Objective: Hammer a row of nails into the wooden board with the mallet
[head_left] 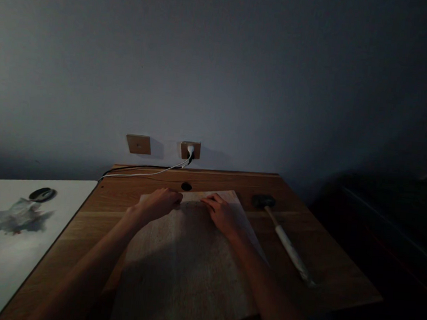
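Head view: left hand [162,203] and right hand [221,214] at twelve o'clock on the board [189,262]
Each grip half-curled, any hold unclear; mallet [288,247] at two o'clock

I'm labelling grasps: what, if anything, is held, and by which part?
Cannot tell: left hand and right hand are at the far end of the board, but too dim to show any hold.
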Available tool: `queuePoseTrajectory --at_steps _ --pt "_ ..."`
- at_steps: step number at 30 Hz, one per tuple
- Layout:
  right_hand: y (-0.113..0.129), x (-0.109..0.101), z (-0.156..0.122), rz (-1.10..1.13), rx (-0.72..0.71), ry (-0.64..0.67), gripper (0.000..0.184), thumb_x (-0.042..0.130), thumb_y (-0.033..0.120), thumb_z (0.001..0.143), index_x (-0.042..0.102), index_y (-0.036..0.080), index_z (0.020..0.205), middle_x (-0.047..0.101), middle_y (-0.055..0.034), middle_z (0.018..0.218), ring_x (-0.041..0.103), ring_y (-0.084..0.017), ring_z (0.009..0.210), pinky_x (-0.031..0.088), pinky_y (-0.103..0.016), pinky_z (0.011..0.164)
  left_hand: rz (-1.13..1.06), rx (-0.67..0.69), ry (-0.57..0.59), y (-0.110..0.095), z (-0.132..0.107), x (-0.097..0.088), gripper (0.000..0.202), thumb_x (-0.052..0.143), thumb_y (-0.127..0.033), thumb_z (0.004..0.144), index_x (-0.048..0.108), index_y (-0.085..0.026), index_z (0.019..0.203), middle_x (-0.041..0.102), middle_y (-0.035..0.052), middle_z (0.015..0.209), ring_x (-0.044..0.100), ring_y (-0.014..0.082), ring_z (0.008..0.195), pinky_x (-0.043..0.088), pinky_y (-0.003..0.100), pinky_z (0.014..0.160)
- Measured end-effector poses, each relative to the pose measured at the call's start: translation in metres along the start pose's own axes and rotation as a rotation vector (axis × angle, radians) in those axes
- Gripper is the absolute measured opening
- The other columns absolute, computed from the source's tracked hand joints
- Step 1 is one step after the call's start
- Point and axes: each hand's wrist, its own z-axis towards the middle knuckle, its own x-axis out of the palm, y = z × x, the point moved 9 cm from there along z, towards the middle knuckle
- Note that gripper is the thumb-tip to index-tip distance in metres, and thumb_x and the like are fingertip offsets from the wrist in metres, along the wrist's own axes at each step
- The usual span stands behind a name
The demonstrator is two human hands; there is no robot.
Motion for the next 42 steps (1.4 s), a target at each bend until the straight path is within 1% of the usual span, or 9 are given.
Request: queuePoseTrajectory --at_steps 6,11,15,19,26,31,36,39,42 --pt "-0.006 0.001 0.001 -0.010 0.049 0.007 0.029 0.059 0.009 0.095 0.080 0.024 0.107 0.074 -0.0067 0.101 0.070 -0.020 0.093 0.056 -0.033 0.089 -0.010 0.058 -0.012 -0.008 0.002 0.003 0.023 0.051 -0.011 0.092 0.072 -0.020 0.094 0.074 0.0093 0.095 0.071 0.0228 0.086 0.049 0.030 0.073" --pt "-0.001 0.002 0.002 -0.023 0.050 0.043 0.028 0.060 0.009 0.095 0.080 0.024 0.107 0.075 -0.0065 0.102 0.070 -0.019 0.095 0.055 -0.032 0.090 0.049 0.046 0.002 -0.008 0.004 0.007 0.022 0.051 -0.010 0.092 0.071 -0.019 0.094 0.073 0.0098 0.097 0.071 0.0221 0.086 0.051 0.030 0.073" --pt "0.001 0.003 0.003 -0.043 0.046 0.071 0.030 0.061 0.006 0.092 0.080 0.024 0.106 0.076 -0.0065 0.102 0.070 -0.020 0.095 0.055 -0.033 0.090 0.138 -0.001 0.019 -0.010 0.005 0.008 0.019 0.051 -0.017 0.096 0.070 -0.017 0.098 0.073 0.0135 0.102 0.072 0.0264 0.090 0.053 0.033 0.074" --pt "0.005 0.002 0.006 -0.054 0.037 0.083 0.035 0.059 0.000 0.089 0.081 0.024 0.104 0.076 -0.0068 0.101 0.070 -0.020 0.095 0.055 -0.032 0.089 0.201 -0.047 0.042 -0.017 0.004 0.006 0.022 0.049 -0.024 0.100 0.068 -0.014 0.105 0.074 0.0174 0.103 0.073 0.0311 0.095 0.055 0.037 0.078" --pt "0.017 -0.001 0.017 -0.056 0.044 0.078 0.033 0.057 0.004 0.093 0.079 0.021 0.110 0.075 -0.0085 0.109 0.070 -0.020 0.101 0.053 -0.033 0.094 0.101 0.009 0.025 -0.017 0.000 0.000 0.018 0.052 -0.016 0.097 0.069 -0.017 0.097 0.075 0.0127 0.097 0.073 0.0283 0.090 0.053 0.033 0.074" --pt "0.026 0.016 0.022 -0.088 0.073 0.173 0.030 0.059 0.004 0.091 0.081 0.022 0.101 0.079 -0.0067 0.100 0.073 -0.020 0.093 0.053 -0.029 0.087 -0.005 0.064 0.002 -0.013 -0.003 0.000 0.024 0.050 -0.007 0.090 0.070 -0.019 0.091 0.075 0.0099 0.094 0.072 0.0244 0.088 0.050 0.029 0.072" --pt "0.031 0.027 0.025 -0.188 0.098 0.267 0.027 0.057 0.006 0.094 0.080 0.018 0.097 0.079 -0.0108 0.098 0.072 -0.023 0.094 0.051 -0.030 0.083 0.037 0.017 -0.005 -0.010 0.000 0.004 0.022 0.051 -0.009 0.090 0.072 -0.018 0.092 0.075 0.0121 0.091 0.073 0.0266 0.086 0.051 0.031 0.071" --pt "0.037 0.032 0.028 -0.238 0.045 0.350 0.028 0.053 0.002 0.093 0.078 0.013 0.097 0.076 -0.0138 0.101 0.069 -0.022 0.099 0.048 -0.029 0.086 0.058 -0.029 -0.014 -0.010 0.003 0.005 0.019 0.054 -0.014 0.091 0.072 -0.015 0.095 0.074 0.0152 0.092 0.073 0.0297 0.087 0.053 0.034 0.073" --pt "0.042 0.032 0.028 -0.264 -0.028 0.423 0.030 0.051 -0.003 0.091 0.076 0.013 0.095 0.073 -0.0137 0.105 0.065 -0.021 0.104 0.046 -0.029 0.091 0.061 -0.065 -0.021 -0.010 0.004 0.006 0.019 0.054 -0.015 0.092 0.072 -0.013 0.099 0.074 0.0192 0.096 0.073 0.0333 0.091 0.054 0.038 0.075"
